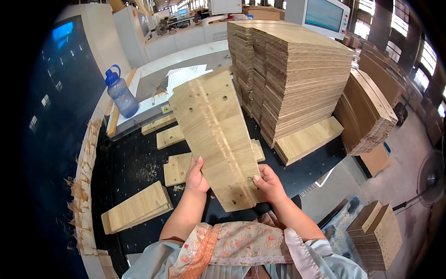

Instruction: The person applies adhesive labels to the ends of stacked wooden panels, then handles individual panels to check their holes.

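A long wood-grain board (pixel 216 135) with several drilled holes near its ends is held up in front of me, tilted, its far end leaning left. My left hand (pixel 197 176) grips its left edge, thumb on the face. On the right edge, my right hand (pixel 271 185) is closed round it, thumb beside a hole near the lower end. The fingers behind the board are hidden. Below it, on the black worktable (pixel 134 160), lie smaller drilled boards, one (pixel 178 168) just beyond my left hand. A short stack of boards (pixel 137 208) rests to the left of my left forearm.
A tall stack of chipboard panels (pixel 302 74) stands at the back right, with a low pile (pixel 309 139) before it. A blue water bottle (pixel 122 95) and papers (pixel 186 76) are at the far left. Drilled boards (pixel 376 235) and a fan (pixel 429 176) are at right.
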The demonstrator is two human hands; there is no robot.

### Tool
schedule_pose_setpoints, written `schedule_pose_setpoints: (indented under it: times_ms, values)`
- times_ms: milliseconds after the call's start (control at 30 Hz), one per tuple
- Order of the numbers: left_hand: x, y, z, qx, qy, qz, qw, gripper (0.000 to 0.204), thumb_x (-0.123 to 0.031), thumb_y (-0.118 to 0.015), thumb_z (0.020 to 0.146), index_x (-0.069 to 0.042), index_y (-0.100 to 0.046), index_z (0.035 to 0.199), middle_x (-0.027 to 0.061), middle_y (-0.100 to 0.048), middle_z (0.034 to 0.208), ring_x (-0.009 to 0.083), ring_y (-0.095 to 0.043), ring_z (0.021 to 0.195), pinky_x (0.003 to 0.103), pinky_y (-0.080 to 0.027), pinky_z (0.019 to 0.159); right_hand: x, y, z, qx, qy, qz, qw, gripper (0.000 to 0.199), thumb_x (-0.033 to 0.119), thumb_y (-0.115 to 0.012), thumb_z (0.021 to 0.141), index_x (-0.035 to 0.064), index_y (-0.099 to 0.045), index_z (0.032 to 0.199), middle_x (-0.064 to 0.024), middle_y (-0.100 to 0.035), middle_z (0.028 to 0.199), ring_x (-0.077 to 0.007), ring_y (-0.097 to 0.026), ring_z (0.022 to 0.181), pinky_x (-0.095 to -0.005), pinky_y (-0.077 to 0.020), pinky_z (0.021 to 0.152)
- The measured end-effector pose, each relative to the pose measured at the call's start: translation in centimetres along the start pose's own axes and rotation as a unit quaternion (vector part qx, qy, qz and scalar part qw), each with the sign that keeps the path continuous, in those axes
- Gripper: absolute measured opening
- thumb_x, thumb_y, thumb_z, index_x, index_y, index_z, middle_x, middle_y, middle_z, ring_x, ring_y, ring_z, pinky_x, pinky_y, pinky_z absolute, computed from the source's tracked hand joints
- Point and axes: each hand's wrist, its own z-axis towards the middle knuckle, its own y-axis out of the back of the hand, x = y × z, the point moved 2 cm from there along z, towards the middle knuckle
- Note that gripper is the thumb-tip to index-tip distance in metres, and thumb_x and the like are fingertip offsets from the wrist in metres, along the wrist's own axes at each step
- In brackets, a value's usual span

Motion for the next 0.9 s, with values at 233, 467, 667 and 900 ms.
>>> schedule_pose_setpoints:
  times_ms: [233,467,667,900]
  values:
    - [1.4,-1.9,-0.1,-0.031,-0.03,0.026,0.999,0.054,-0.012,-0.058,0.085,-0.009,-0.033,0.134,0.0087,-0.046,0.128,0.0266,-0.045,0.118,0.043,-0.038,0.099,0.9,-1.0,-0.6,0.068,0.007,-0.138,0.988,0.032,0.016,-0.052,0.092,-0.0005,-0.044,0.119,-0.0064,-0.057,0.105,-0.0114,-0.052,0.098,-0.0275,-0.0422,0.085]
    - [2.1,-4.9,-0.8,0.003,-0.095,0.104,0.99,0.06,-0.006,-0.062,0.08,-0.01,-0.033,0.133,0.0079,-0.046,0.128,0.025,-0.045,0.118,0.042,-0.038,0.099,3.8,-0.2,-0.3,0.063,-0.049,-0.305,0.949,0.063,0.018,-0.074,0.074,0.0012,-0.039,0.124,-0.0127,-0.057,0.107,-0.019,-0.055,0.099,-0.0323,-0.0446,0.085]
    - [2.7,-8.1,-1.9,0.063,-0.127,0.199,0.97,0.065,-0.001,-0.066,0.074,-0.007,-0.035,0.131,0.0091,-0.049,0.123,0.0237,-0.048,0.114,0.039,-0.039,0.097,1.9,1.4,-1.4,0.043,0.009,-0.22,0.975,0.055,0.011,-0.07,0.077,0.001,-0.039,0.121,-0.0127,-0.054,0.11,-0.0201,-0.051,0.105,-0.0309,-0.0398,0.091]
    - [5.0,-8.0,-3.7,0.09,-0.102,0.308,0.942,0.053,-0.016,-0.075,0.073,-0.001,-0.05,0.117,0.006,-0.057,0.111,0.0172,-0.052,0.105,0.032,-0.04,0.092,0.0,3.0,-1.8,0.053,0.038,-0.238,0.969,0.052,0.009,-0.068,0.078,0.0007,-0.039,0.121,-0.0142,-0.048,0.113,-0.0223,-0.047,0.108,-0.0313,-0.0375,0.093]
